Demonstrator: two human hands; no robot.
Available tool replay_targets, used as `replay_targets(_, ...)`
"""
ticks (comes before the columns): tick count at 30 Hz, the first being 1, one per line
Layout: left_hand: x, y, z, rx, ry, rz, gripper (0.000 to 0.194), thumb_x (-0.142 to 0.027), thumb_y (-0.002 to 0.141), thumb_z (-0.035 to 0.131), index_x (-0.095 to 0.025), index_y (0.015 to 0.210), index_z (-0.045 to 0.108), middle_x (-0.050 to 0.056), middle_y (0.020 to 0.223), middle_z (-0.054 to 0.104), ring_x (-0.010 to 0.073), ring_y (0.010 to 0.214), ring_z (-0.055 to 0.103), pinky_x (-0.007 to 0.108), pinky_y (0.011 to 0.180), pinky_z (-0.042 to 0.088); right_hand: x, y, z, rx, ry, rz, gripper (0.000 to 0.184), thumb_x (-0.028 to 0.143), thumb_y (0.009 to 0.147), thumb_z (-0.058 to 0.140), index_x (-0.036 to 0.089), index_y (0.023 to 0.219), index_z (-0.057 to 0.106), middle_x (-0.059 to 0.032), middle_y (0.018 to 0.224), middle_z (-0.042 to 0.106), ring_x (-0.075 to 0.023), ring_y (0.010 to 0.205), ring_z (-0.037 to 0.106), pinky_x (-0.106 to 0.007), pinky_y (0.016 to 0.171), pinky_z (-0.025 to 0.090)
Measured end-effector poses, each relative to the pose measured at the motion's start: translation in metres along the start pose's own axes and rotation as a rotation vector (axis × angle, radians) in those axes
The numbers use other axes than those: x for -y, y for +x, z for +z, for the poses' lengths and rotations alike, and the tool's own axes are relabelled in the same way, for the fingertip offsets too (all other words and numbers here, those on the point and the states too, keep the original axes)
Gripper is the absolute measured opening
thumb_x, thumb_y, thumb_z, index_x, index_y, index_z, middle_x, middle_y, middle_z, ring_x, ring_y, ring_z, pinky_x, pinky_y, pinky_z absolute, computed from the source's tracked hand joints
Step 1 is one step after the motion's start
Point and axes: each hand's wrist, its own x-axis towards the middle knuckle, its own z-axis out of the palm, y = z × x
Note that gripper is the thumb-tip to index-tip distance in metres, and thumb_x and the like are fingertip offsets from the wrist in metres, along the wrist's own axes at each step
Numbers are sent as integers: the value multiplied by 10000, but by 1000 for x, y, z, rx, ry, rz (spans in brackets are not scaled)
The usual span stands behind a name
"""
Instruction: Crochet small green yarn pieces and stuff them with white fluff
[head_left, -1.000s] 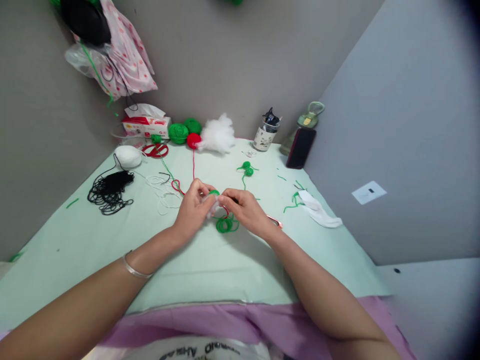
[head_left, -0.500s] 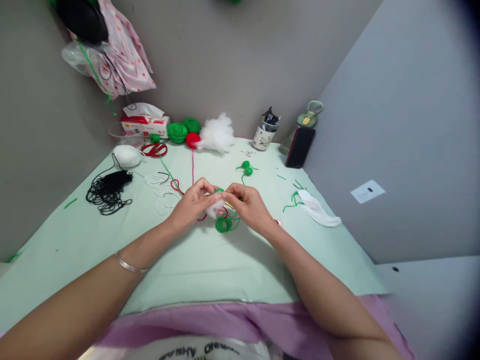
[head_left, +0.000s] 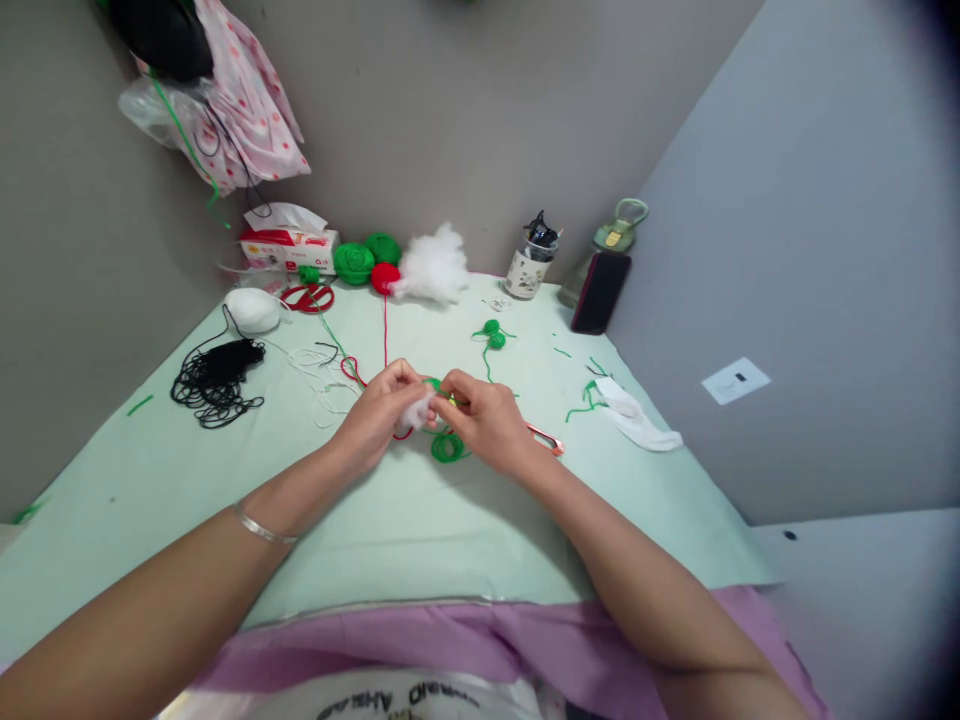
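Observation:
My left hand (head_left: 375, 415) and my right hand (head_left: 487, 420) meet over the middle of the pale green table (head_left: 420, 520). Both are closed in a pinch around a small green crocheted piece (head_left: 433, 386) with a tuft of white stuffing (head_left: 415, 411) at its opening. The left fingers hold the piece and the tuft. The right fingertips press at the same spot. A loose coil of green yarn (head_left: 448, 447) lies just below the hands. Red yarn (head_left: 386, 330) runs from the hands to a red ball (head_left: 385, 277) at the back.
At the back stand a tissue box (head_left: 281, 248), green yarn balls (head_left: 356, 263), a heap of white stuffing (head_left: 435, 265), a jar (head_left: 527, 270), a bottle (head_left: 611, 245) and a dark phone (head_left: 598, 293). Black yarn (head_left: 217, 375) lies left, red scissors (head_left: 309, 298) behind it, white cloth (head_left: 637, 420) right.
The right hand has slid a little left and closer to the left hand, pushing at the white tuft. The left hand has stayed in place.

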Motion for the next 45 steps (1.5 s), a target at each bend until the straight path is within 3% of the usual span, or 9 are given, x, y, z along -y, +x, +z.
replay_targets(4,-9,1,-3,45,-61,15,269,-374,824,791,-196,780,594,26,957,741,126,736,697,271,729,613,-6,4,-3,-84,218,98,250,338,873,627,231,680,509,69,578,422,-116,572,322,-283,581,243)
replay_targets(9,-11,3,-7,78,-41,13,311,-290,691,922,-193,893,706,16,937,750,148,805,723,278,799,619,-8,11,-7,-36,482,185,259,421,792,649,217,665,552,67,567,397,-105,558,309,-280,542,221)
replay_targets(14,-4,3,-4,29,-3,20,370,-312,647,948,-190,825,647,-18,825,708,140,723,703,285,753,612,-8,10,-3,10,461,171,294,449,820,638,215,664,555,71,561,395,-100,538,309,-278,533,219)
replay_targets(22,8,4,-2,-47,88,94,369,-295,654,905,-206,792,574,-38,729,687,138,660,661,280,707,577,-2,2,-2,32,237,85,207,341,928,551,216,764,575,38,645,510,-142,625,428,-287,630,294)
replay_targets(28,16,10,-2,-111,174,236,315,-242,681,792,-236,777,492,-58,723,611,135,630,576,253,594,501,10,-6,3,53,79,36,229,286,955,488,235,734,457,40,634,470,-141,592,364,-311,634,224)
replay_targets(34,20,8,2,-154,242,413,324,-159,684,737,-248,834,464,-18,935,583,151,804,544,265,682,458,5,3,5,57,438,102,377,506,944,514,224,694,510,48,628,410,-132,615,362,-288,601,266)
replay_targets(38,17,4,2,-98,262,431,310,-134,713,723,-247,838,464,-13,926,563,164,858,521,278,733,435,-1,10,5,49,483,143,417,585,862,590,221,672,520,68,586,378,-109,563,304,-280,546,238)
replay_targets(42,3,-1,-1,22,242,343,305,-199,753,754,-243,858,471,-15,934,572,157,833,554,272,713,454,-4,8,3,-7,451,163,299,453,838,631,214,676,555,74,562,397,-101,542,296,-284,532,206)
replay_targets(45,-8,-3,-4,92,236,266,173,-295,867,712,-222,903,560,8,988,608,153,819,591,291,741,497,-5,4,1,-60,390,159,236,369,835,638,214,674,562,78,560,385,-102,551,302,-290,541,201)
